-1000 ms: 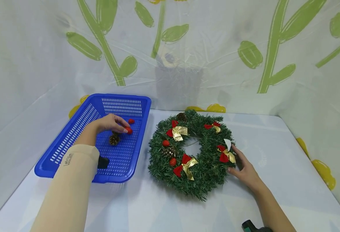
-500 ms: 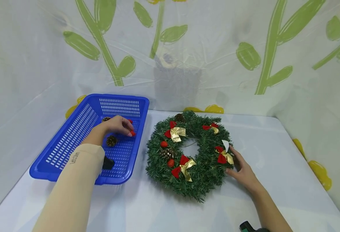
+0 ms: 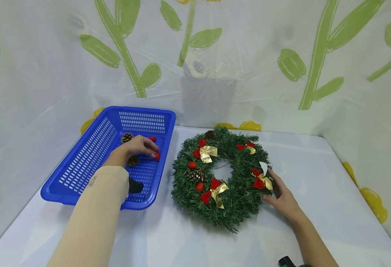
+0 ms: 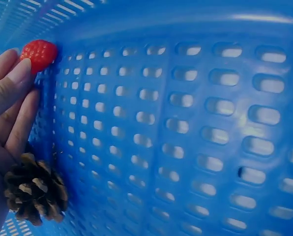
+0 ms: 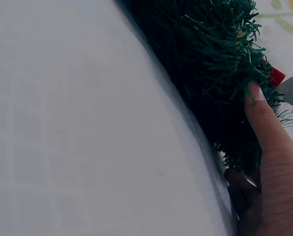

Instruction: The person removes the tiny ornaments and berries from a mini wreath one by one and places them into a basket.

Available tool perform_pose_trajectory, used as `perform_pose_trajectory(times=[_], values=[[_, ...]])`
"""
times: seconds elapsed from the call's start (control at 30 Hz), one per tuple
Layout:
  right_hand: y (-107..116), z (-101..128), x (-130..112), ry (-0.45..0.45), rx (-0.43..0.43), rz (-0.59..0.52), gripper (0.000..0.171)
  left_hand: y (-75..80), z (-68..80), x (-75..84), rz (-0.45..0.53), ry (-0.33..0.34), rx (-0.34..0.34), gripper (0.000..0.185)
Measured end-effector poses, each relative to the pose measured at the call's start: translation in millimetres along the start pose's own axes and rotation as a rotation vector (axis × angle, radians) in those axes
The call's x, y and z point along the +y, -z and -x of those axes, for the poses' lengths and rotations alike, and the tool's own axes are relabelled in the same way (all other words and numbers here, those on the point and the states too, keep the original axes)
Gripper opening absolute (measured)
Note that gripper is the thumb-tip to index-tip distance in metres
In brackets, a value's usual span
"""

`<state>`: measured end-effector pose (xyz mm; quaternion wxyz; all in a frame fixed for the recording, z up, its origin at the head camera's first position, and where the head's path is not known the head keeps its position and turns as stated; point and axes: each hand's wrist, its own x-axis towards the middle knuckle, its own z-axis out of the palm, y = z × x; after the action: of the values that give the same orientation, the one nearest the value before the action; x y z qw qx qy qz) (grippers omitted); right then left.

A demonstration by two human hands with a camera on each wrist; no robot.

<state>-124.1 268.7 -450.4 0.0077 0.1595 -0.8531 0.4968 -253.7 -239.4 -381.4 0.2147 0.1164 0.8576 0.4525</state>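
Observation:
A blue slotted basket (image 3: 82, 163) stands at the left. My left hand (image 3: 138, 146) reaches into it and pinches a small red berry (image 3: 157, 156) (image 4: 38, 54) at its fingertips, close to the basket's right wall. A pine cone (image 3: 132, 161) (image 4: 36, 189) lies under the palm. Another pine cone (image 3: 127, 137) and a second berry (image 3: 153, 138) lie farther back. A green wreath (image 3: 235, 200) with red-gold bows, berries and cones lies flat in the middle. My right hand (image 3: 282, 198) holds its right rim, one finger (image 5: 264, 128) pressed into the needles.
The white table (image 3: 332, 193) runs on to the right of the wreath and in front of it. A leaf-printed curtain (image 3: 249, 55) closes the back and both sides. Black wrist cameras show at my left forearm (image 3: 135, 185) and right forearm (image 3: 286, 261).
My left hand has carried the red berry a little to the right, toward the basket's right wall. The right hand has stayed on the wreath's rim.

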Motion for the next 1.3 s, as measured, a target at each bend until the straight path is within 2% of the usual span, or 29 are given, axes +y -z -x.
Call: perform_pose_trajectory(times=[0.13,0.3,0.43,0.57,0.73,0.83,0.97,1.07,1.3], values=[[0,0,1,0.008,0.002,-0.001,0.087,-3.5,-2.0,-0.1,-0.006,0.034,0.024,0.034],[0,-1,2,0.017,0.002,-0.024,0.087,-1.2,0.0,1.8,0.001,0.027,0.022,0.040],[0,-2,1,0.015,-0.008,-0.036,0.087,2.9,-0.3,5.5,0.044,0.011,0.006,0.047],[1,-2,1,0.010,-0.007,-0.034,0.087,7.3,-2.1,13.8,0.150,-0.020,0.010,0.050],[3,-2,2,0.011,-0.005,-0.026,0.087,12.7,-0.5,25.7,0.275,-0.049,0.089,0.053],[5,-2,1,0.016,-0.004,-0.023,0.087,17.6,-0.1,32.4,0.414,-0.094,0.121,0.054],[6,-1,0,0.017,0.001,-0.013,0.087,23.9,0.6,42.5,0.557,-0.154,0.111,0.054],[5,0,0,0.022,0.007,-0.010,0.087,27.1,2.5,50.4,0.505,-0.162,0.088,0.054],[1,1,2,0.040,-0.003,-0.036,0.085,33.6,9.9,76.8,0.247,-0.141,0.077,0.046]])
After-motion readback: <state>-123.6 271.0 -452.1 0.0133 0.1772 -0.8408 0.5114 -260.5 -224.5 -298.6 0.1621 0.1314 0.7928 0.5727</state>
